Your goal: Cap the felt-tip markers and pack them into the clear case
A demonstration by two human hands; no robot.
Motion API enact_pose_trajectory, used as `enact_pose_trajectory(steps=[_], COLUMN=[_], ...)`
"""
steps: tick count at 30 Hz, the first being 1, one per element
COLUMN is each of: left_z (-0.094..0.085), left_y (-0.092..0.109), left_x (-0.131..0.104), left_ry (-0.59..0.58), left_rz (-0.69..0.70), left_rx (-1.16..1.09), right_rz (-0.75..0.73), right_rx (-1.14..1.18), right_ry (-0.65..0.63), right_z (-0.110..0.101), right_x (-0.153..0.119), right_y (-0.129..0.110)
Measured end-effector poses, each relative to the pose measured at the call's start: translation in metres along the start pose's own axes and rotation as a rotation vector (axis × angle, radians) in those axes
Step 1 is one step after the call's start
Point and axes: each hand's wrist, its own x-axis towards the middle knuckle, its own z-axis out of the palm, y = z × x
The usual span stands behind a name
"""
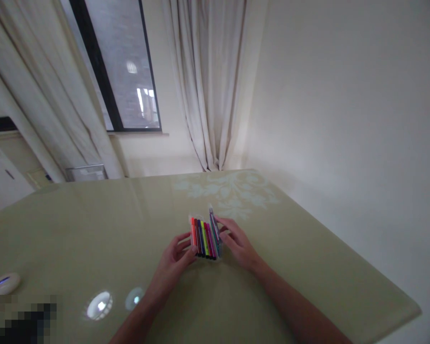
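Note:
A see-through pack of coloured markers (203,239) is held just above the table in front of me. Orange, dark, yellow, red and pink barrels lie side by side in it, their dark ends toward me. My left hand (177,255) grips the pack's left edge, thumb in front and fingers behind. On the right edge, my right hand (236,241) has its fingers bent against the pack. There a purplish-grey marker (214,223) and some teal ones stand at a tilt, rising above the row. Whether the right fingers pinch that marker or only the wrapper is hard to see.
The pale green glossy table (93,229) has a white floral pattern at its far end. A white rounded device (3,284) sits at the left edge, near a dark pixelated patch. A wall (344,119) runs along the right; curtains (209,86) and a window (125,62) stand behind.

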Motion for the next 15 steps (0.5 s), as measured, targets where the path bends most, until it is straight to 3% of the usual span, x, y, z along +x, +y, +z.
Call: enact_pose_trajectory(steps=[6, 11, 15], left_z=[0.009, 0.011, 0.006], left_y=[-0.008, -0.020, -0.014], left_x=[-0.002, 0.000, -0.001], left_ry=[-0.073, 0.018, 0.096], left_rz=[0.033, 0.085, 0.137], left_rx=[-0.078, 0.022, 0.176], right_rz=[-0.120, -0.122, -0.130], right_rx=[-0.193, -0.231, -0.196], right_ry=[-0.174, -0.227, -0.202], right_z=[0.011, 0.011, 0.011], right_x=[-0.010, -0.012, -0.010], right_y=[-0.009, -0.013, -0.010])
